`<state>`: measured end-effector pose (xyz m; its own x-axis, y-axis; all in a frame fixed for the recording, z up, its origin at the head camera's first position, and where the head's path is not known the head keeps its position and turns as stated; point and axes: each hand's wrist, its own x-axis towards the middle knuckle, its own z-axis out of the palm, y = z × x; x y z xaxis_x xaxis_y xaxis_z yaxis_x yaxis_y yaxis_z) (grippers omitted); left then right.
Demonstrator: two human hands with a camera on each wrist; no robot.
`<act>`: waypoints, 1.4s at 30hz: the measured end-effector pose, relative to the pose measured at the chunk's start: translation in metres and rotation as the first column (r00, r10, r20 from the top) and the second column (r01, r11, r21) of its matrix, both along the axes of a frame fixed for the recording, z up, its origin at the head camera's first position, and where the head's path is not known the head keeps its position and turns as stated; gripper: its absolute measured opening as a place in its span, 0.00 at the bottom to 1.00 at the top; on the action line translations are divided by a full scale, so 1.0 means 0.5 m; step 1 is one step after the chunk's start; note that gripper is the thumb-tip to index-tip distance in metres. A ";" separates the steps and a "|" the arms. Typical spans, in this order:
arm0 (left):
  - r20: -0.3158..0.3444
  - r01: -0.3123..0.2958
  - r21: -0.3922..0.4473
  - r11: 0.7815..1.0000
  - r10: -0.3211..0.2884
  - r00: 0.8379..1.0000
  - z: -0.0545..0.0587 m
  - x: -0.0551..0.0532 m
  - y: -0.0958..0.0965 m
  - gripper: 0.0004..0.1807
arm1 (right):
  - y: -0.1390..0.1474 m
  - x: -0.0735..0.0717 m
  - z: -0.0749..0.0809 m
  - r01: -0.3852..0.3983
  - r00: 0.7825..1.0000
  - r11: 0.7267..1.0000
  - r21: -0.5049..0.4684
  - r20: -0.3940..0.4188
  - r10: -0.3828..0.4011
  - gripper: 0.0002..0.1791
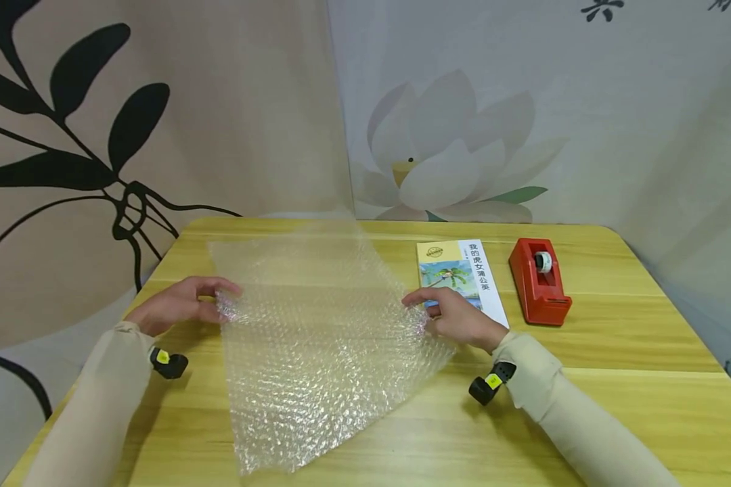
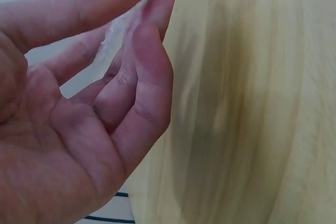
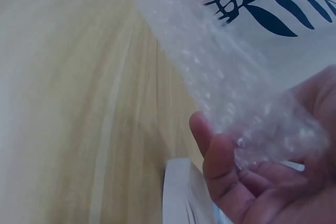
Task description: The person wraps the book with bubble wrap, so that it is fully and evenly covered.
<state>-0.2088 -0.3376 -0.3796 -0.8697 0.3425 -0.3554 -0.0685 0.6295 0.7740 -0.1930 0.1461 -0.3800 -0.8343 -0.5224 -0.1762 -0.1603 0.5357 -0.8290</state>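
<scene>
A clear sheet of bubble wrap [image 1: 317, 352] stretches between my two hands over the wooden table. My left hand [image 1: 189, 304] pinches its left edge; in the left wrist view a strip of the film shows between thumb and fingers [image 2: 152, 72]. At the opposite edge my right hand [image 1: 453, 314] grips the sheet, and the right wrist view shows bubble wrap [image 3: 226, 87] bunched into that palm. Just behind the right hand lies a paperback book [image 1: 487, 284] with a palm tree on its cover, partly hidden by the hand.
A red tape dispenser [image 1: 539, 291] with a small roll stands right of the book. The yellow wooden table [image 1: 633, 419] ends at a printed cloth backdrop [image 1: 268, 101]. Each wrist carries a small black camera.
</scene>
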 end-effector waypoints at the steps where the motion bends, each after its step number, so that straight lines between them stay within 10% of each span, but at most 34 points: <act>1: 0.004 0.007 -0.001 1.000 -0.007 1.000 -0.001 0.001 0.000 0.30 | 0.000 -0.001 -0.001 0.001 1.000 1.000 -0.001 0.002 -0.001 0.33; 32: 0.009 -0.005 -0.025 1.000 0.005 1.000 0.003 0.039 -0.016 0.30 | -0.032 -0.038 0.009 0.042 0.988 0.991 0.124 -0.153 -0.023 0.37; 42: 0.002 0.002 -0.029 1.000 -0.002 1.000 0.009 0.056 -0.033 0.30 | -0.049 -0.052 0.013 0.048 0.996 0.989 0.141 -0.087 -0.035 0.36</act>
